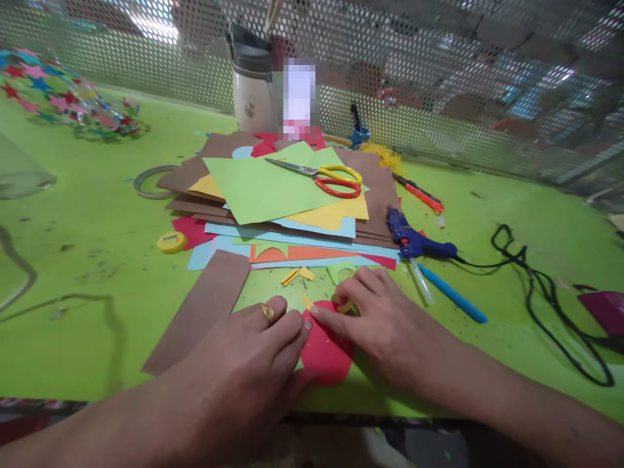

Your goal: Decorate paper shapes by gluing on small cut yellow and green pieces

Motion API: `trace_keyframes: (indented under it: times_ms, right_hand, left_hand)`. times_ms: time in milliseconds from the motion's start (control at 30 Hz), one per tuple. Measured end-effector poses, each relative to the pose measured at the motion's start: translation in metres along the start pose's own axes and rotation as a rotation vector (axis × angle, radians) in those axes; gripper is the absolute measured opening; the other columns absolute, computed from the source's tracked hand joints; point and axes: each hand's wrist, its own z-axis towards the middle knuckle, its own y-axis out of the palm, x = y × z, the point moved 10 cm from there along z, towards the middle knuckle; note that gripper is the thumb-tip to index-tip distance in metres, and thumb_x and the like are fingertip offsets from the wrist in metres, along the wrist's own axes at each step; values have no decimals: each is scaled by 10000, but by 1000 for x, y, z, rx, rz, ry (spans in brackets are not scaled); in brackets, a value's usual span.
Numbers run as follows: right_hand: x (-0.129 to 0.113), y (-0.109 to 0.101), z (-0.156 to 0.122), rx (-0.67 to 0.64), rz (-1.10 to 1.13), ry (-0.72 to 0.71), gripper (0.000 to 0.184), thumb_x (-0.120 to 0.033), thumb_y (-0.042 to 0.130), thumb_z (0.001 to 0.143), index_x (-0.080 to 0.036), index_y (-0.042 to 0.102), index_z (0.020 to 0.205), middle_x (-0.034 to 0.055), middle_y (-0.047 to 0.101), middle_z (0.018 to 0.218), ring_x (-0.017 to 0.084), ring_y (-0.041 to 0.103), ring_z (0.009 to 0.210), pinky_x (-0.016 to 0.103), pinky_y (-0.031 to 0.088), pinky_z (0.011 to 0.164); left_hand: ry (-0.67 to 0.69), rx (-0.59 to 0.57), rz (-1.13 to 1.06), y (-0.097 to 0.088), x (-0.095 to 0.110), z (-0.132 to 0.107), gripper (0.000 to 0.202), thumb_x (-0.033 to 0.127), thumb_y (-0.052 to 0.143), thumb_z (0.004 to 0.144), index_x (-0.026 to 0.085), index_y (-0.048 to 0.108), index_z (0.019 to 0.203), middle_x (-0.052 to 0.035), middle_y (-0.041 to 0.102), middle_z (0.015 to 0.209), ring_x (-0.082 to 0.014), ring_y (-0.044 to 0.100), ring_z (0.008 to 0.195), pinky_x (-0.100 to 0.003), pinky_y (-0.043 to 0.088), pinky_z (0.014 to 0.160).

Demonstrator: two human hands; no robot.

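A rounded red paper cutout (329,354) lies on the green tabletop between my hands. My left hand (263,344), with a gold ring, has its fingers curled together and pressed to the cutout's left edge. My right hand (380,315) rests at the top right of it, thumb tip on the paper and other fingers bent inward. By that thumb tip shows a small yellow paper bit (307,303); another yellow bit (345,307) lies under the right fingers. Folded yellow paper scraps (297,276) sit just beyond. A brown paper strip (199,312) slants beside my left hand.
Scissors (316,175) lie on stacked coloured paper (248,188). A blue glue gun (414,240) with a black cord (531,292) and a blue pen (453,294) are at right. A tape roll (137,185), yellow cap (172,242) and bottle (253,84) stand left and behind.
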Motion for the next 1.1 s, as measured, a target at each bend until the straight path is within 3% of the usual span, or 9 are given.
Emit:
trace_keyframes:
  times_ms: [467,633,733,933,1100]
  right_hand:
    - [3,-4,0,-15,50,0,307,-116,432,980,-207,624,1202,85,520,922,256,407,866,390,353,730]
    - [16,-23,-2,147,201,63,314,-60,414,961,-136,651,1153,103,532,938,240,442,867,376,388,738]
    - [22,-33,-7,209,290,125,260,-107,434,981,-81,678,1067,104,538,898,228,459,851,366,404,740]
    - [-12,-21,-14,102,228,126,195,-263,573,945,-118,692,891,100,617,862,256,491,841,403,406,746]
    - [-42,-19,-12,216,-49,83,157,-261,712,814,-112,708,766,105,663,733,269,500,724,415,364,669]
  left_hand:
    - [24,2,18,1,2,-1,228,208,522,920,186,697,774,-66,629,779,-246,516,726,-374,441,608]
    - [60,35,27,-1,3,-1,209,224,523,928,168,700,832,-76,630,788,-256,518,731,-370,423,594]
    - [78,60,24,-1,2,-2,178,213,530,932,146,688,886,-80,625,794,-251,518,720,-371,421,609]
    - [19,139,-86,-7,-10,-5,182,156,486,955,121,644,873,-89,595,796,-229,544,760,-355,442,686]
    - [-178,116,-206,-5,-35,-5,227,157,414,957,156,563,786,-58,558,756,-190,541,697,-308,418,629]
